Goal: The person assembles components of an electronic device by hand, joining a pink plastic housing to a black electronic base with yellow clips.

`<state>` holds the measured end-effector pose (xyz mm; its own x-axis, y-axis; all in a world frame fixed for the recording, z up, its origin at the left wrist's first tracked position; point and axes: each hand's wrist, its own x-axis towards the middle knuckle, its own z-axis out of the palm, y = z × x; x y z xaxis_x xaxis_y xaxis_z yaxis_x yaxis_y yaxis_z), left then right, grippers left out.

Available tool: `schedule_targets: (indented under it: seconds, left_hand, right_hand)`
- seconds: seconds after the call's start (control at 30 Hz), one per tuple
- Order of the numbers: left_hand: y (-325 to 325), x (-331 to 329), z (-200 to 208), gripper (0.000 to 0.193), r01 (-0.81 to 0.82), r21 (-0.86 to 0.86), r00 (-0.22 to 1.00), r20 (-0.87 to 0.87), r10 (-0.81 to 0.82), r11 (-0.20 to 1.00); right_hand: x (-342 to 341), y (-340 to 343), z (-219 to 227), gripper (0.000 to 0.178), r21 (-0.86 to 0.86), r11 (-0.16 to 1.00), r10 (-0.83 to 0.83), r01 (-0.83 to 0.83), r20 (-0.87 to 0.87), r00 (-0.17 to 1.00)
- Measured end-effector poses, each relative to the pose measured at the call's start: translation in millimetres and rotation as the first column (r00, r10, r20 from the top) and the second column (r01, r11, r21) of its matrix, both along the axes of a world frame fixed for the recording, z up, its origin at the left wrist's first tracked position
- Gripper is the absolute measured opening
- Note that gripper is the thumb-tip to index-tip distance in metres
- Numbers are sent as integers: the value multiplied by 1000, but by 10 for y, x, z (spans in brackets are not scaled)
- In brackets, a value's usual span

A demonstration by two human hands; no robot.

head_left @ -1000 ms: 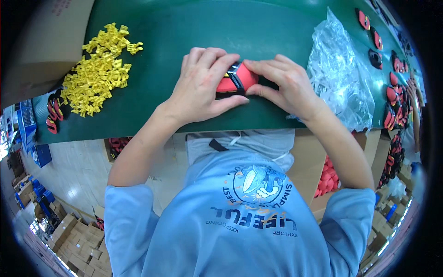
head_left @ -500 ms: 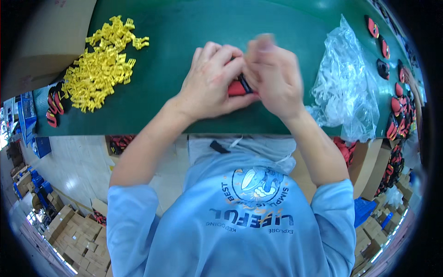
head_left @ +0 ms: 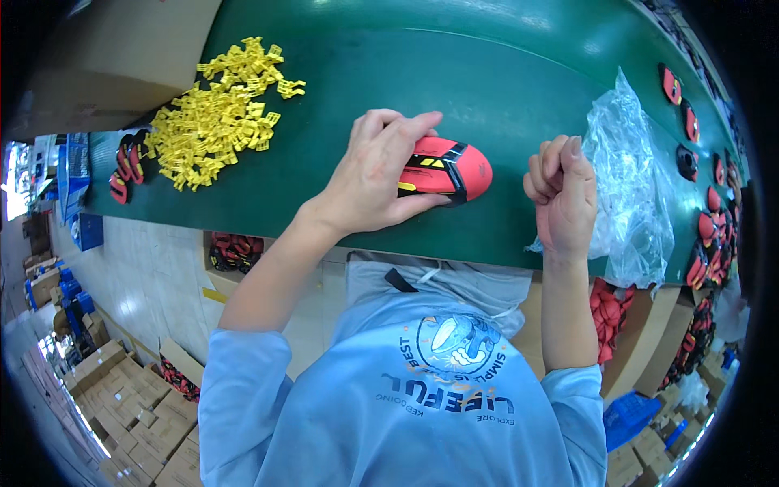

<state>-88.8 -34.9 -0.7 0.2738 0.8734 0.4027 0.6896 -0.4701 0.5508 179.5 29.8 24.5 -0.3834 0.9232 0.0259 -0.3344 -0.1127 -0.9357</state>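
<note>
My left hand (head_left: 377,174) is closed around a rounded red, black and yellow plastic shell (head_left: 475,172), shaped like a toy car or computer mouse. Fingers lie along its far side and the thumb along its near side; its red rounded end points right, low over the green table. Apart from it, my right hand (head_left: 564,191) is raised with the fingers curled in. Whether anything small sits inside those fingers is hidden. Just beyond that hand lies a clear plastic bag (head_left: 629,187) with pale pieces inside.
A pile of yellow plastic clips (head_left: 211,130) lies at the left of the green table (head_left: 389,73), beside a cardboard box (head_left: 122,65). More red-and-black shells (head_left: 714,231) are heaped at the right edge. Below the table, an open carton (head_left: 608,321) holds red parts.
My right hand has come away from the shell and moved right, toward the plastic bag. The shell, partly covered before, now shows more of its top. The whole view has shifted slightly.
</note>
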Motion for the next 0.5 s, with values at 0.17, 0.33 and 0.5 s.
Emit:
schedule_targets:
  seconds: [0.17,0.33,0.5]
  left_hand:
    - [-145,-47,334,89,-103,94,989,-93,111,990]
    - [-149,-1085,1819,95,-107,678,934,-182,307,727]
    - [-35,-1999,3766,62,-213,943,400,-157,903,258]
  right_hand:
    - [53,-9,-391,35,-63,993,-106,102,-68,992]
    - [188,-109,-433,35,-41,997,-64,63,-10,998]
    - [126,-124,-397,39,-33,995,94,-97,-91,991]
